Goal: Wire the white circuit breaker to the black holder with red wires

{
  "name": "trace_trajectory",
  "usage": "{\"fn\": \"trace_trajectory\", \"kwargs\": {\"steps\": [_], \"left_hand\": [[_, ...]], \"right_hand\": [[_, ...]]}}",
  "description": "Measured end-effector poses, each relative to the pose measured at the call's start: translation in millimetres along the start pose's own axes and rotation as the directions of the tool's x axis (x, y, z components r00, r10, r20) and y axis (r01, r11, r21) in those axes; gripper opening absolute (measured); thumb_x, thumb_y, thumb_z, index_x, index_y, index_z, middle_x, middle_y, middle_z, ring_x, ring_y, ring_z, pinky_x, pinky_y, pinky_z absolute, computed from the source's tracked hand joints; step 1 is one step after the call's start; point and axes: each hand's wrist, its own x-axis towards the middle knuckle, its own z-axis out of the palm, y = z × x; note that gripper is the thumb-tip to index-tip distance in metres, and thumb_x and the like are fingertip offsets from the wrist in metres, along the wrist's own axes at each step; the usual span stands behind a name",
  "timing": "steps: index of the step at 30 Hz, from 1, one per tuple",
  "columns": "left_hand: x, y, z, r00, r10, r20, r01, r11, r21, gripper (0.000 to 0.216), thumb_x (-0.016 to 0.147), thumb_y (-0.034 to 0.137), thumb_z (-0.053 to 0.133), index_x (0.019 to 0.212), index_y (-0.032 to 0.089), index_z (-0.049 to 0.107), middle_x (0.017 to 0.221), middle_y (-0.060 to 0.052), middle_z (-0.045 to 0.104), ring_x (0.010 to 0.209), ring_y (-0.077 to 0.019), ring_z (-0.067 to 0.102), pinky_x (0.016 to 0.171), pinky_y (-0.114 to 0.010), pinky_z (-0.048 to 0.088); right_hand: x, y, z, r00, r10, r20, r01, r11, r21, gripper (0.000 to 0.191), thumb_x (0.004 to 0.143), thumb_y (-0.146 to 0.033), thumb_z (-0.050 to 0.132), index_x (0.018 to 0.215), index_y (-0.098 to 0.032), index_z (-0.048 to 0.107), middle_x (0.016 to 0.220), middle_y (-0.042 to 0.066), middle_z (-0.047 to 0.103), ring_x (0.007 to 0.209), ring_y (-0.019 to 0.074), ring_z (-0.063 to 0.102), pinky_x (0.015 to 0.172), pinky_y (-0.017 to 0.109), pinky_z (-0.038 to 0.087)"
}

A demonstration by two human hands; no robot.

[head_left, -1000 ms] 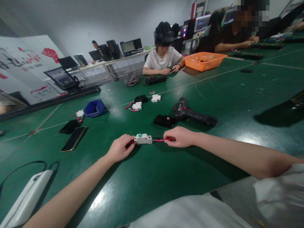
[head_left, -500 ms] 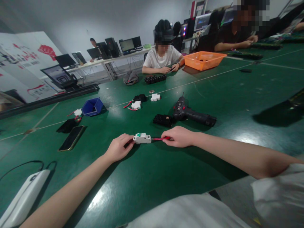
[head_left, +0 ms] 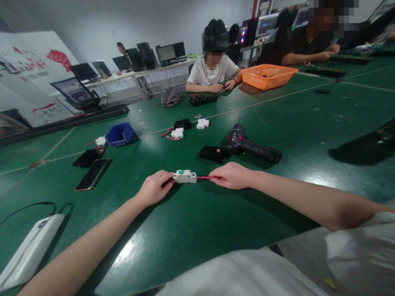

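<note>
A white miniature circuit breaker (head_left: 185, 176) with a green toggle lies on its side in front of me. My left hand (head_left: 156, 187) pinches its left end, the fingertips partly hidden behind it. From the breaker's right end runs a thin red wire (head_left: 203, 177). My right hand (head_left: 231, 175) is closed on that wire; its far end is hidden in the fingers. Just beyond my hands are a black plastic block (head_left: 212, 153) and a black cordless drill (head_left: 251, 146). Farther off lie another white breaker (head_left: 203, 123) and one with red wires (head_left: 177, 132).
To the left are a phone (head_left: 92, 174), a blue bin (head_left: 119, 135), a black piece (head_left: 86, 158) and a white power strip-like box (head_left: 33, 250) with a cable. Across the green table (head_left: 173, 242) a person (head_left: 212, 74) works beside an orange basket (head_left: 268, 78).
Both hands keep their hold on the breaker and the wire, almost still. The view has tilted slightly, so the scene sits a little higher.
</note>
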Motion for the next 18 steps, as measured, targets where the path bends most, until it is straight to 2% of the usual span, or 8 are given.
{"fn": "trace_trajectory", "kwargs": {"steps": [18], "left_hand": [[-1.8,0.7,2.6,1.000,-0.011,-0.009,0.011,1.000,-0.003,0.027,0.101,0.030,0.049,0.116,0.018,0.068,0.098,-0.008,0.073,0.089,-0.0199,0.066,0.078,-0.032,0.054]], "right_hand": [[3.8,-4.9,-2.3,0.997,-0.071,-0.022,0.066,0.984,-0.166,0.036,0.106,-0.033,0.040,0.112,-0.016,0.072,0.089,0.008,0.077,0.069,0.0167,0.065,0.058,0.029,0.035]]}}
